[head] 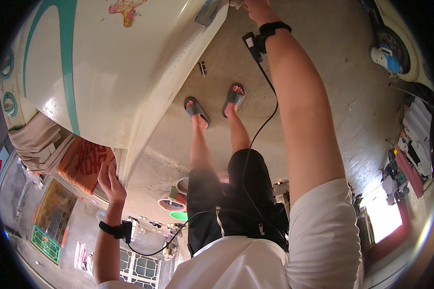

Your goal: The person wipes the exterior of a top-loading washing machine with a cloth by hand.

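Note:
A large white appliance panel [123, 72] with a teal curved stripe and torn sticker remains fills the upper left; round dials [10, 104] show at its far left. My left hand [112, 182] is at the panel's lower corner, its fingers loosely bent, with no object seen in it; whether it touches the corner is unclear. Behind its fingertips lies an orange cloth [86, 162] with a red pattern. At the top edge of the view, my right hand [258, 11] is partly cut off near the panel's far corner. Something pale shows at its fingertips, too cropped to identify.
A small brush [202, 68] lies on the concrete floor [209, 144] beyond my slippered feet. Basins, one pink [171, 202] and one green [179, 215], stand near my leg. A wheeled vehicle [392, 43] is at upper right. A black cable [264, 124] runs from my right wrist.

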{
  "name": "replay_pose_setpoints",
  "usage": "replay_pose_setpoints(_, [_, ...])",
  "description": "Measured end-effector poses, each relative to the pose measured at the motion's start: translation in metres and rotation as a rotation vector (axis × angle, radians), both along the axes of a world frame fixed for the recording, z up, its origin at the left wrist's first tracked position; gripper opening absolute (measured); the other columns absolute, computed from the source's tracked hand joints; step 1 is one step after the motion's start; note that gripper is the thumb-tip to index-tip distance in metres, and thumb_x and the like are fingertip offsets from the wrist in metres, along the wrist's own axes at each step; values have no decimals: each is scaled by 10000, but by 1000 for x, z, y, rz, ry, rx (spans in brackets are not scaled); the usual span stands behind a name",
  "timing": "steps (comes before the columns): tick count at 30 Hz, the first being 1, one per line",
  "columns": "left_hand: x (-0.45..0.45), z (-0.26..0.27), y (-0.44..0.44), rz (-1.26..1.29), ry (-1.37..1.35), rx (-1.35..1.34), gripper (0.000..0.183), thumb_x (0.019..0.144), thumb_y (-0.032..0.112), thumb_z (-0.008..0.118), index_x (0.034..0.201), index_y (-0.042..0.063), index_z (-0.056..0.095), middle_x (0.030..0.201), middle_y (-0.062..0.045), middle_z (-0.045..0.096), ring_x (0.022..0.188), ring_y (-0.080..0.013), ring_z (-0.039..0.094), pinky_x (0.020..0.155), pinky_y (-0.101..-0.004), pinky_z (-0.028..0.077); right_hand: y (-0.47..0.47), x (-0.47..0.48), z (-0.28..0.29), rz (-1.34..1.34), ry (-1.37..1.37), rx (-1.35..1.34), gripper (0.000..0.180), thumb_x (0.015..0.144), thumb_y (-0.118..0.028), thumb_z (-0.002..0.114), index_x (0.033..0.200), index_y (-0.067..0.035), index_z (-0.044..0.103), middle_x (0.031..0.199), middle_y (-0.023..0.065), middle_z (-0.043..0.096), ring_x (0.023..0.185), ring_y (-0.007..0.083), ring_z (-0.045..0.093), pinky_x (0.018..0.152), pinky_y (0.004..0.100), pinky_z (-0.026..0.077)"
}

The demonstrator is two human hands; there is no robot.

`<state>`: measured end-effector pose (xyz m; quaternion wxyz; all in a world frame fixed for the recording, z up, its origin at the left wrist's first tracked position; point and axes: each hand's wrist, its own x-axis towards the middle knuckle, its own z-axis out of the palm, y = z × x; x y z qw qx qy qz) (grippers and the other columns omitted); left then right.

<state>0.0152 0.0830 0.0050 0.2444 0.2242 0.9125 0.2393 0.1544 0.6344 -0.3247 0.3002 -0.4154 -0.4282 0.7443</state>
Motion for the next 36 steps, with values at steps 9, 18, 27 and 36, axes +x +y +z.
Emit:
replay_pose_setpoints(9, [5,1,6,-5,59,-14,238,956,143,463,781,-17,486,661,-67,453,629,-138,400,578,-314,313,-37,5,-40,-44,-315,38,420,860,-52,661,1265,-39,552,931,144,600,709,287,614,580,410,521])
replay_pose_setpoints(18, [2,0,0,-28,62,-22,290,968,205,467,766,-3,457,656,-57,421,625,-133,384,574,-312,291,-83,13,-40,87,-558,-179,555,918,-128,691,1419,-92,456,1295,196,512,1152,371,545,934,533,580])
replay_pose_setpoints(27, [0,-3,-6,-65,88,-36,279,968,176,456,745,14,413,659,-14,364,627,-107,326,569,-295,249,-13,-2,-60,-34,-451,22,443,826,-88,706,1245,-42,570,950,180,684,725,315,699,506,422,538])
replay_pose_setpoints(36, [4,-2,1,22,33,15,261,972,146,449,751,11,415,660,-9,360,630,-97,320,569,-289,251,-58,15,-87,188,-578,-38,662,913,-137,695,1473,-24,361,1278,241,525,1126,402,571,905,521,577])
